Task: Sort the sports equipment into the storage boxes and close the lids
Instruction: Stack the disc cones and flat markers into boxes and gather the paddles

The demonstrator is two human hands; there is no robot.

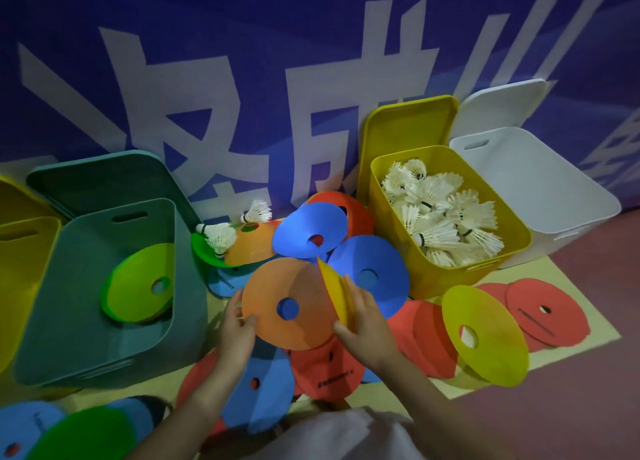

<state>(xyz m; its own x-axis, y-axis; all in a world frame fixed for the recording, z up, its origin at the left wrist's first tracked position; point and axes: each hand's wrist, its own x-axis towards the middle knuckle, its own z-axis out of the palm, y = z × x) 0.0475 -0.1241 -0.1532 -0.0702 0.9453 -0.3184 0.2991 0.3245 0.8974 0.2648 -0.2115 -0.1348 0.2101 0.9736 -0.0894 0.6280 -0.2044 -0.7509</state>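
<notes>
My left hand (239,331) pinches the left rim of an orange disc cone (273,293) held over the pile. My right hand (363,317) grips a yellow disc cone (334,286) turned edge-on beside it. Blue disc cones (377,262), red ones (325,369) and another yellow one (491,345) lie scattered on the mat. The teal box (104,348) at left holds a green disc cone (138,283). The yellow box (391,213) at right is full of white shuttlecocks (443,213). Three loose shuttlecocks (221,236) rest on the discs behind the pile.
An open white box (554,196) stands at far right, its lid leaning on the blue banner wall. The yellow lid (408,127) and teal lid (104,179) also lean behind their boxes. Another yellow box (17,251) sits at the left edge. More discs (52,432) lie at bottom left.
</notes>
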